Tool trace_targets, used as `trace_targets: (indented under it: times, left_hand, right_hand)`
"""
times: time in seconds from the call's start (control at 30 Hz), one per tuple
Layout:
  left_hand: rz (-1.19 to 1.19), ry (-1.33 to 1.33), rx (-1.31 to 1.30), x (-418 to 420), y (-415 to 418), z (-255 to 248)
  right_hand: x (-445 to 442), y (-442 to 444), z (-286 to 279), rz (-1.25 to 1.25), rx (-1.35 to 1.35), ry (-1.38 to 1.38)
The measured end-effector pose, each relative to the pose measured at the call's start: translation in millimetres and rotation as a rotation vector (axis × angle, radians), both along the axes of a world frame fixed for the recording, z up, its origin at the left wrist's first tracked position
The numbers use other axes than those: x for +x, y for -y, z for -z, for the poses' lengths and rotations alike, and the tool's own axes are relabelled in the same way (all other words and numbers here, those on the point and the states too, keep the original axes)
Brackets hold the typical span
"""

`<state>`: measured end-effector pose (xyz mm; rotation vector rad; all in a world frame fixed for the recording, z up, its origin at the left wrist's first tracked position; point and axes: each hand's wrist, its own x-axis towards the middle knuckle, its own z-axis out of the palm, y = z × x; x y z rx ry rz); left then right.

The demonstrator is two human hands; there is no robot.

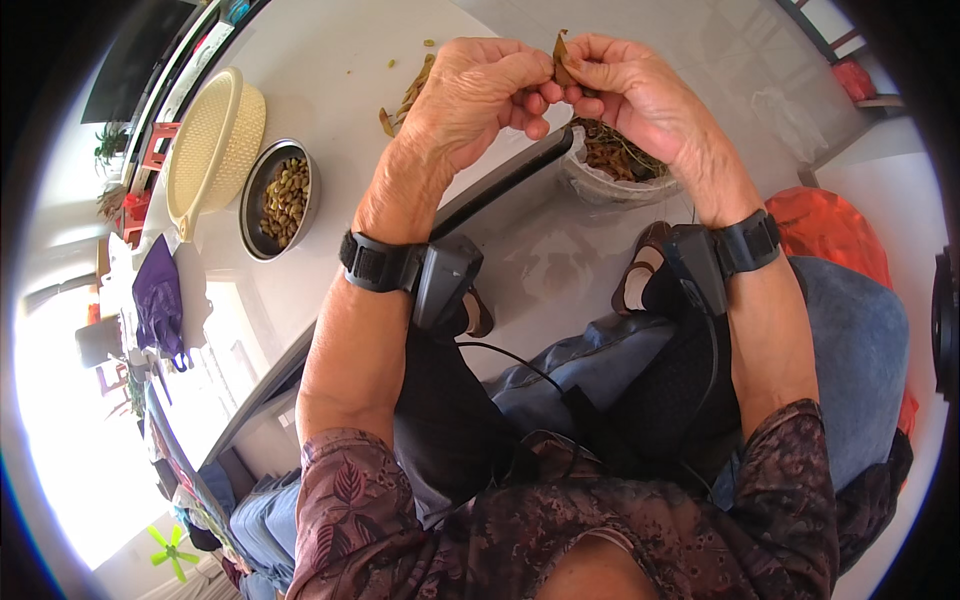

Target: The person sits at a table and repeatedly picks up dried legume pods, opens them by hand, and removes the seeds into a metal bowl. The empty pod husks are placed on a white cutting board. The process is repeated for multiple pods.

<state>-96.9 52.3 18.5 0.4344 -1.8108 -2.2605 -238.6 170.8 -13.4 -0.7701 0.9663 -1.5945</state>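
A dry brown bean pod [561,60] is pinched between my two hands at the top of the view. My left hand [484,86] grips its lower end with thumb and fingertips. On the pod's other side are the thumb and fingers of my right hand [634,90]. Partly hidden behind my left hand, several more brown pods [413,90] lie on the white table [337,97]. A metal bowl [247,214] of greenish-brown beans [285,196] stands to the left. Below my right hand sits a plastic-lined tub [611,191] with brown husks and stems [619,154] in it.
A cream plastic colander [217,142] stands tilted beyond the bowl. The table's dark edge [502,184] runs between my left forearm and the tub. A purple bag [159,300] lies at the left. Beside my right arm are a red plastic bag [832,225] and blue cloth [855,345].
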Motion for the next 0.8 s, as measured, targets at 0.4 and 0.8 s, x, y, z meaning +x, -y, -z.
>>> trace_targets:
  times: [0.4,0.8]
  left_hand:
    - [-0.164,0.071,-0.293,-7,-8,6]
    - [-0.181,0.072,-0.454,-9,-7,13]
  right_hand:
    - [23,1,-7,0.374,0.166,-0.434]
    - [23,2,-4,0.401,0.195,-0.672]
